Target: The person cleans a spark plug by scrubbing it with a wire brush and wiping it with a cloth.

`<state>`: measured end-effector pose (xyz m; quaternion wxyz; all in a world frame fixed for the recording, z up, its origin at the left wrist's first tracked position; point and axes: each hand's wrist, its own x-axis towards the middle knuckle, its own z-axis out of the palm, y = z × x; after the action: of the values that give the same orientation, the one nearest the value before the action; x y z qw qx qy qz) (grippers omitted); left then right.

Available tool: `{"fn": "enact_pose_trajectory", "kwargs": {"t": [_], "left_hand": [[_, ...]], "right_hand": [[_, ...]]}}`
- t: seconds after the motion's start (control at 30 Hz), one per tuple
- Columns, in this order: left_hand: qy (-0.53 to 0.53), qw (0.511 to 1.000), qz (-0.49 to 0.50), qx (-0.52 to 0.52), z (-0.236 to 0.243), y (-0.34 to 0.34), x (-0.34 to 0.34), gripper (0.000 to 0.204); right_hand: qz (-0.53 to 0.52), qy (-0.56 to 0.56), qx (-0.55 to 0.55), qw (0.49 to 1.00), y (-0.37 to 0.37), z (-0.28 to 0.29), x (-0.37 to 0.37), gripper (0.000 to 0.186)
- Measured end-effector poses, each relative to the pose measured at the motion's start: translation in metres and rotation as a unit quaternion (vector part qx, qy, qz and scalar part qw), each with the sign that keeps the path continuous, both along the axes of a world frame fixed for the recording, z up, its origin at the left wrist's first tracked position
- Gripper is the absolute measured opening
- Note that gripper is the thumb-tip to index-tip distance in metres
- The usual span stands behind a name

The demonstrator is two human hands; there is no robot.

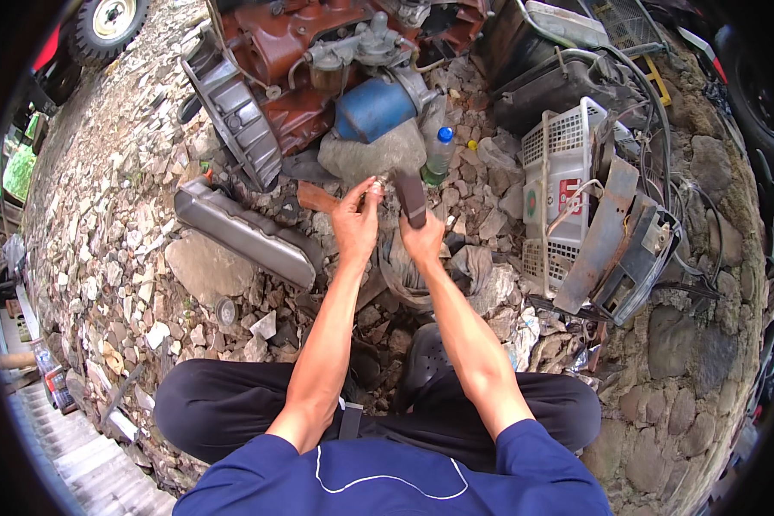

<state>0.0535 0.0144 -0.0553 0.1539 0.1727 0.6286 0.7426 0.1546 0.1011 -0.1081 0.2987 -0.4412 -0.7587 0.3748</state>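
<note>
My left hand [355, 225] is closed in a pinch, fingertips together around a small shiny metal piece [377, 187] whose kind I cannot make out. Just beside it, my right hand [423, 238] grips a dark brown flat bar [410, 196], which points up and away from me. Both hands are close together in front of a grey stone [375, 153]. A reddish-brown wooden piece [316, 197] lies left of my left hand. Beyond the stone rests a blue cylindrical canister [374, 109] fitted to a rusty red engine block [288, 43].
A long grey metal cover [245, 234] lies on the rubble at left, below a ribbed metal housing [235, 112]. A clear bottle with a blue cap [439, 156] stands past my right hand. At right are a white plastic crate [568, 185] and rusty metal scraps [606, 232].
</note>
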Motion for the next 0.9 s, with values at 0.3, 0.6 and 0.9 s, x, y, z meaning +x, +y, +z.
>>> {"fn": "enact_pose_trajectory", "kwargs": {"t": [0.3,0.6,0.9], "left_hand": [[-0.020,0.999,-0.030,-0.005,-0.001,0.004,0.006,0.025],[-0.063,0.997,-0.039,0.023,-0.005,-0.001,0.006,0.025],[0.040,0.993,-0.038,-0.100,0.003,0.000,0.005,0.023]], "right_hand": [[-0.032,0.032,-0.017,0.999,0.002,-0.005,0.005,0.025],[-0.037,-0.006,0.027,0.999,0.000,-0.008,0.012,0.024],[-0.029,0.029,-0.035,0.999,-0.002,0.012,0.013,0.022]]}}
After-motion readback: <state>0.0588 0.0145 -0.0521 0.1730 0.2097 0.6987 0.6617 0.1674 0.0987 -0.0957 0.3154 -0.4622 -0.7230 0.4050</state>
